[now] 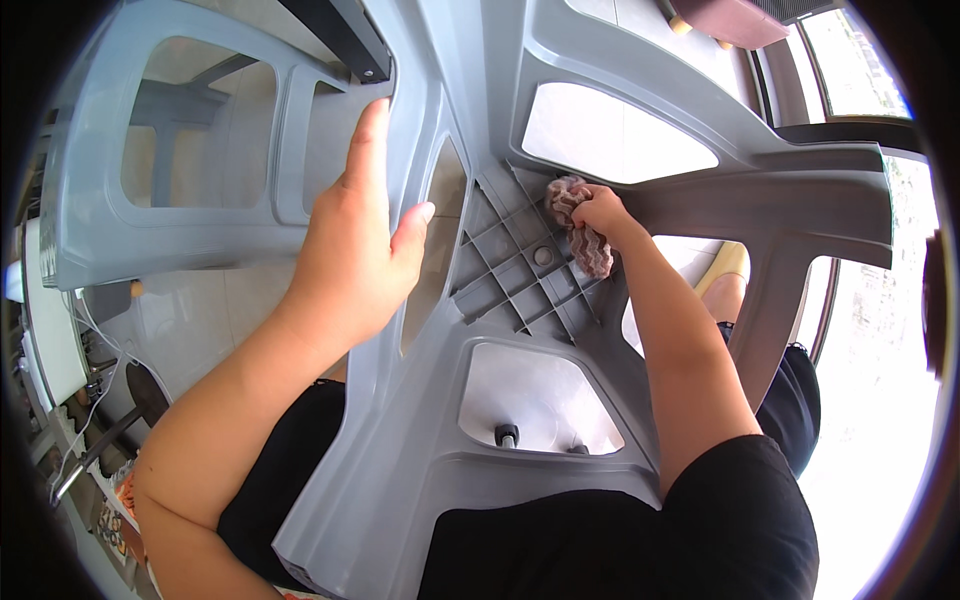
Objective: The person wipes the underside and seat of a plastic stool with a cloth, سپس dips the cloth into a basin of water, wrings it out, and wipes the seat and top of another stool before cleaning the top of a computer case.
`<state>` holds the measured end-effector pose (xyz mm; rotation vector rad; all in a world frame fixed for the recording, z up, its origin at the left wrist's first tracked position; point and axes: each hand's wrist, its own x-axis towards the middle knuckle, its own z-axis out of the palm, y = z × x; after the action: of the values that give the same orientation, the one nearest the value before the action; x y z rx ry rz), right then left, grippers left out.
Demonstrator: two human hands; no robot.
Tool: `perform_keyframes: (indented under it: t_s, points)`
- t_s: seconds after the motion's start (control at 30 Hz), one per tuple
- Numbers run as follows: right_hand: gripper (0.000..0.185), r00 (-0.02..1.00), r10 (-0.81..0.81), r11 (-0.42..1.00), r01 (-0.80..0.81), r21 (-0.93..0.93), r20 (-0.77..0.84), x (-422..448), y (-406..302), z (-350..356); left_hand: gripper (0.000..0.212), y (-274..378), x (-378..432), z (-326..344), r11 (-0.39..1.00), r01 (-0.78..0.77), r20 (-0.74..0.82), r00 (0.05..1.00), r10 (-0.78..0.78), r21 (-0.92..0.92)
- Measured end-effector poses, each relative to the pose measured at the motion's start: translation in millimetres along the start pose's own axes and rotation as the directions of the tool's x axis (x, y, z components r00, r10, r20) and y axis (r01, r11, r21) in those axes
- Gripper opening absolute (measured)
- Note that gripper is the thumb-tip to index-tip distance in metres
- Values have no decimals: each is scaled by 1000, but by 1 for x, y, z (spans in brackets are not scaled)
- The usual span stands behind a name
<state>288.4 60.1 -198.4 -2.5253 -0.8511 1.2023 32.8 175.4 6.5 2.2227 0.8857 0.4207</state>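
Note:
A grey plastic stool [495, 67] lies upturned between my legs, its open underside facing me. The crossed ribs [517, 262] under its seat show at the bottom of the cavity. My right hand [604, 214] reaches inside and grips a crumpled pinkish-brown cloth [589, 247] with a wavy pattern. The cloth lies against the ribs near the right inner wall. My left hand [360, 240] holds the edge of the stool's left side, index finger stretched along it and thumb over the inner side. Its other fingers are hidden.
A second plastic stool [82, 225] with large cut-outs stands at left. A black metal bar [345, 37] juts in at the top. White cables [112, 345] hang at far left. A mauve piece of furniture [735, 26] is at upper right, near bright windows [862, 337].

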Motion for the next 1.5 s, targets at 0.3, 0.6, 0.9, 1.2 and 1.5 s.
perform_keyframes:
  t_s: [0.3,0.6,0.9,1.2,1.5]
  points:
    - [57,769,-525,849,446,-284,-365,3,-59,26,67,0,1,-4,998,67,51,997,-66,-22]
    - [25,821,-422,805,144,-576,-385,31,-24,20,62,3,3,-10,994,100,115,989,-94,-52]
    - [38,717,-141,979,203,12,-682,26,14,12,70,-2,14,-2,999,45,104,994,-43,-19]
    - [42,899,-421,-448,-86,890,-125,-60,-74,-26,69,0,7,1,997,44,65,997,-49,66]
    - [35,987,64,-678,151,719,-148,-107,-95,-103,73,12,16,-8,968,130,200,964,-174,215]
